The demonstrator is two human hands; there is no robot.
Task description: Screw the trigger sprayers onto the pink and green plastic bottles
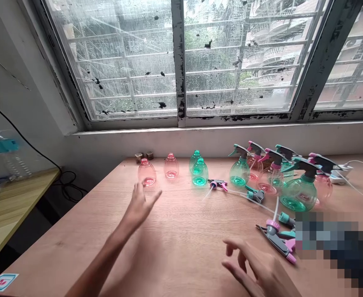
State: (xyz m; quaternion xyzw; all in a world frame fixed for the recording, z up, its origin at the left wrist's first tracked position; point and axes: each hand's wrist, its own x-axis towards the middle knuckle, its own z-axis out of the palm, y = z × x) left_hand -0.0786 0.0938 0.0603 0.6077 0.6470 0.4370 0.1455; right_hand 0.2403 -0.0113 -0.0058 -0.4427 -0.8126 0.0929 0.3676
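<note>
Leftmost pink bottle just beyond left fingers, wide; contact unclear. Right fingers half-curled.

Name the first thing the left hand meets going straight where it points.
Likely the leftmost pink spray bottle; the left hand points at its lower part, though depth between them is hard to judge.

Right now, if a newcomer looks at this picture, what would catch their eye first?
Probably the crowd of green and pink spray bottles at the right of the table, then the bright, spotted window behind it. Farther left stand two pink bottles and two green bottles, all without tops. The left hand, fingers spread, is near the leftmost pink bottle.
</note>
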